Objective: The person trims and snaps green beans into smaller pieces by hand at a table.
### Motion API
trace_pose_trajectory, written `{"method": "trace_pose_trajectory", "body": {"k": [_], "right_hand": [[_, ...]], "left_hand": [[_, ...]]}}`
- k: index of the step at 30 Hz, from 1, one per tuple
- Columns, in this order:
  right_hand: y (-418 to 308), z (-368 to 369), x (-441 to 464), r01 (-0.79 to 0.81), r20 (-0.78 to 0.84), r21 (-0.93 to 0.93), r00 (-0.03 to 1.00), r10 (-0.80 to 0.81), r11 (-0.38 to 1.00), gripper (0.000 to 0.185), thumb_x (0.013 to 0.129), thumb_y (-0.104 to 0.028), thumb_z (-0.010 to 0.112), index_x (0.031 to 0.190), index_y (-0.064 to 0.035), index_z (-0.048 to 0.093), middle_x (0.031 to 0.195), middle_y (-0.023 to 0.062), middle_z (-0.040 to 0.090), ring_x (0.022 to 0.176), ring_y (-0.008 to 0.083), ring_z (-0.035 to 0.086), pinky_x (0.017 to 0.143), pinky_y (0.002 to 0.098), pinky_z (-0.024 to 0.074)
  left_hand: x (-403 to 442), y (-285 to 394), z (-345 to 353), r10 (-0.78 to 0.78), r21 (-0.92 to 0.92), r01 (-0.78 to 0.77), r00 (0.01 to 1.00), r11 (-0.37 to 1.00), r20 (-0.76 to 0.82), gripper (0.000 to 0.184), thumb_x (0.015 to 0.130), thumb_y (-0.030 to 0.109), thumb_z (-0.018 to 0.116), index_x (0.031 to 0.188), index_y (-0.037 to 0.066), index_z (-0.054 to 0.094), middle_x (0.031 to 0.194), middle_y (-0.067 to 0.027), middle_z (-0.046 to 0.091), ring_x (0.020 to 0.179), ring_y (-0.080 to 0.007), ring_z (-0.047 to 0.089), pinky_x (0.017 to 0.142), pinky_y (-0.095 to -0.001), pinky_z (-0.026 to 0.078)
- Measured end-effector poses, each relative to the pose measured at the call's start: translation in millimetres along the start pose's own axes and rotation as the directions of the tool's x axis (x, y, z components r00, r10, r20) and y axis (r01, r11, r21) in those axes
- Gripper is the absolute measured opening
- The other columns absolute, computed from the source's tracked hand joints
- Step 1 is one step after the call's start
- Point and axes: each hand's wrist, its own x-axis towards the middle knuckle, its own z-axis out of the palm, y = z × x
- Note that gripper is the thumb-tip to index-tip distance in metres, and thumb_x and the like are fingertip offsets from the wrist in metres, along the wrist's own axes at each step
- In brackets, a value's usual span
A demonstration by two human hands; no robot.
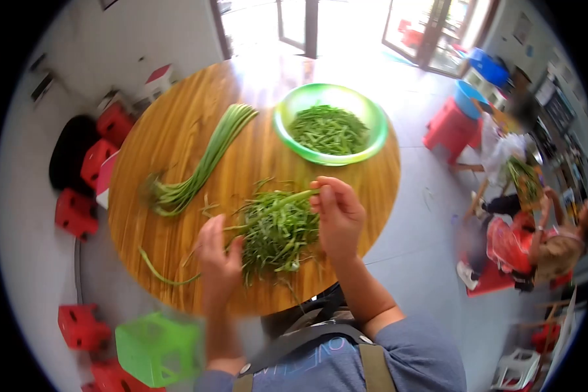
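My right hand (338, 215) pinches one end of a green stalk (293, 198) between thumb and fingers. The stalk slants down to the left over a loose heap of shredded green trimmings (277, 238) on the round table. At the heap's left side is my left hand (219, 251), its thumb apart from the fingers; a thin strip shows near its fingertips, but I see no firm grip on it. Beyond the left hand lies a bundle of long green stalks (206, 160). A green bowl (284, 134) behind the heap contains short cut green pieces (328, 130).
The wooden table (170, 130) has a single stalk (157, 274) curving near its left edge. Red stools (78, 214) line the left wall, with a green stool (157, 349) below. A seated person (513, 245) handles greens at the right. Glass doors (294, 26) stand at the back.
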Motion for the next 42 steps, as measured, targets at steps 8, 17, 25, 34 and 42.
{"method": "trace_pose_trajectory", "body": {"k": [8, 17, 25, 34, 42], "right_hand": [[-7, -1, -19, -0.324, 0.191, 0.235, 0.940, 0.283, 0.916, 0.026, 0.095, -0.018, 0.044, 0.109, 0.0011, 0.056, 0.095, 0.0086, 0.061, 0.072, 0.0098, 0.056, 0.061, 0.0201, 0.0461], [-7, -21, -24, -0.107, 0.280, -0.139, 0.949, 0.143, 0.984, 0.017, 0.090, -0.012, 0.054, 0.100, 0.0004, 0.058, 0.078, -0.0003, 0.048, 0.063, 0.0039, 0.044, 0.053, 0.0171, 0.0350], [-9, -20, -23, -0.198, 0.366, -0.145, 0.900, 0.239, 0.969, 0.015, 0.089, -0.012, 0.055, 0.095, 0.0007, 0.059, 0.081, -0.0002, 0.052, 0.062, 0.0027, 0.043, 0.053, 0.0166, 0.0348], [-11, -24, -20, -0.105, 0.213, -0.253, 0.964, 0.161, 0.962, 0.014, 0.090, -0.012, 0.055, 0.089, 0.0002, 0.060, 0.070, -0.0032, 0.050, 0.058, 0.0017, 0.039, 0.051, 0.0162, 0.0296], [-23, -27, -3, -0.422, 0.226, -0.189, 0.860, 0.458, 0.887, 0.015, 0.089, -0.013, 0.054, 0.083, -0.0001, 0.060, 0.063, -0.0043, 0.045, 0.056, 0.0016, 0.036, 0.047, 0.0172, 0.0257]], "left_hand": [[19, 71, 22, 0.059, -0.431, -0.042, 0.998, 0.901, 0.025, 0.017, 0.084, 0.005, 0.056, 0.099, -0.002, 0.057, 0.083, -0.0156, 0.060, 0.070, -0.0294, 0.059, 0.060, -0.0341, 0.047], [8, 73, 27, 0.008, -0.532, 0.045, 0.995, 0.846, 0.098, 0.013, 0.084, 0.006, 0.057, 0.095, 0.001, 0.060, 0.076, -0.0091, 0.060, 0.064, -0.0165, 0.056, 0.059, -0.0262, 0.045], [1, 61, 35, -0.047, -0.642, 0.175, 0.976, 0.746, 0.211, 0.014, 0.084, 0.009, 0.059, 0.093, -0.002, 0.060, 0.077, -0.0067, 0.060, 0.064, -0.0124, 0.054, 0.058, -0.0248, 0.043], [6, 61, 46, 0.036, -0.664, 0.067, 0.990, 0.745, 0.139, 0.014, 0.080, 0.003, 0.060, 0.092, -0.003, 0.060, 0.077, -0.0126, 0.059, 0.065, -0.0221, 0.058, 0.059, -0.0293, 0.045], [13, 53, 53, 0.204, -0.650, -0.087, 0.973, 0.755, 0.106, 0.016, 0.076, -0.002, 0.062, 0.092, -0.003, 0.060, 0.079, -0.0124, 0.060, 0.064, -0.0252, 0.060, 0.057, -0.0283, 0.047]]}}
